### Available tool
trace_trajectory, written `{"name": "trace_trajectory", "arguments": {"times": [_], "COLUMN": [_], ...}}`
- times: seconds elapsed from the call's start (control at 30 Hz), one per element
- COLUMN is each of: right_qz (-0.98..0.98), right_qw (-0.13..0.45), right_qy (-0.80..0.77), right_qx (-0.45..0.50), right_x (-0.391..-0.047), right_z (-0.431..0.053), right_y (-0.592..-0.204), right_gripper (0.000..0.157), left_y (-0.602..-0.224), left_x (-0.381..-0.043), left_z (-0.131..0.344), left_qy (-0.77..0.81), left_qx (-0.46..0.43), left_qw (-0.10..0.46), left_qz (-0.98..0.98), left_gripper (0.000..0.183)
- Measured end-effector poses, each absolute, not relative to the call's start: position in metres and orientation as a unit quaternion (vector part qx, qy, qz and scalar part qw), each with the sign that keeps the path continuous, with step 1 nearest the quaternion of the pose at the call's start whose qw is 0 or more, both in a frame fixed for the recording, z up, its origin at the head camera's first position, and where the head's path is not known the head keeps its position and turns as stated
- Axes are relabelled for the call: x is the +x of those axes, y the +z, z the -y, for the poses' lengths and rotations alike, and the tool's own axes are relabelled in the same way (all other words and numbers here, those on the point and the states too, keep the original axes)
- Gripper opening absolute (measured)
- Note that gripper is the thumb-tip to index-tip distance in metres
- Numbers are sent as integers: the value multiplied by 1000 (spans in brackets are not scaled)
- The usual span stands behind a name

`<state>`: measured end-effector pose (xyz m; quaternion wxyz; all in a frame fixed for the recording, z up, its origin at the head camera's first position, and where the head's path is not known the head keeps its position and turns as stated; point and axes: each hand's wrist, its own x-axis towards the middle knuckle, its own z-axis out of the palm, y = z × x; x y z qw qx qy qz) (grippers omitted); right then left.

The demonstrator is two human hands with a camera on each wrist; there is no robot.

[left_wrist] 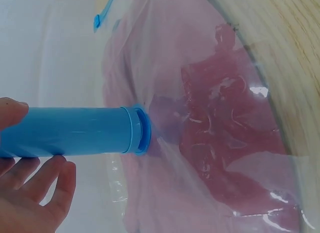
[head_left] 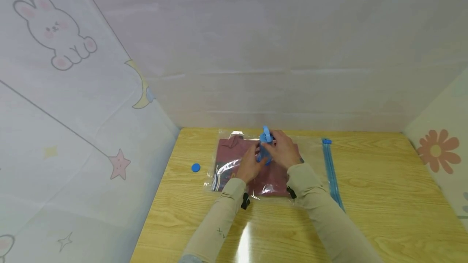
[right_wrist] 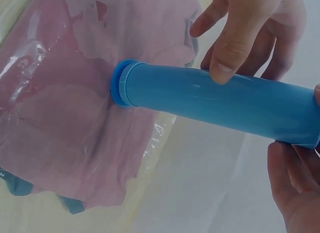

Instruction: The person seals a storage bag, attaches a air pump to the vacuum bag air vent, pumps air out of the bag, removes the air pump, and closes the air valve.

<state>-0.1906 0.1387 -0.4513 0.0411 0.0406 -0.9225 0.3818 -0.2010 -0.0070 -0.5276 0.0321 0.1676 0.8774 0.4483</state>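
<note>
A blue hand pump (head_left: 264,155) stands on a clear plastic storage bag (head_left: 310,149) that has a folded maroon garment (head_left: 270,180) inside. My left hand (head_left: 249,166) grips the pump's tube from the left. From the right, my right hand (head_left: 285,151) holds the pump higher up, near its light blue top piece (head_left: 267,134). In the left wrist view the flanged lower end (left_wrist: 137,129) of the tube meets the bag's plastic. Fingers of both hands show around the tube (right_wrist: 210,98) in the right wrist view.
A small blue round cap (head_left: 195,167) lies on the wooden table (head_left: 168,198) left of the bag. Along the bag's right edge runs a blue zip strip (head_left: 332,173) with a slider (head_left: 326,141). Printed cloth walls (head_left: 256,92) stand behind and at both sides.
</note>
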Motion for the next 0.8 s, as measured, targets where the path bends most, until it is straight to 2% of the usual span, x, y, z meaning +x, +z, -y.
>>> {"name": "trace_trajectory", "arguments": {"times": [0.5, 0.8], "right_qz": [927, 930], "right_qw": [62, 47], "right_qy": [368, 363], "right_qx": [32, 16], "right_x": [-190, -188], "right_z": [-137, -137], "right_y": [-450, -451], "right_gripper": [55, 55], "left_y": [-524, -520], "left_x": [-203, -207], "left_z": [5, -4], "left_qy": [458, 501], "left_qx": [161, 142], "left_qw": [40, 5], "left_qz": [-874, -854], "left_gripper": [63, 65]}}
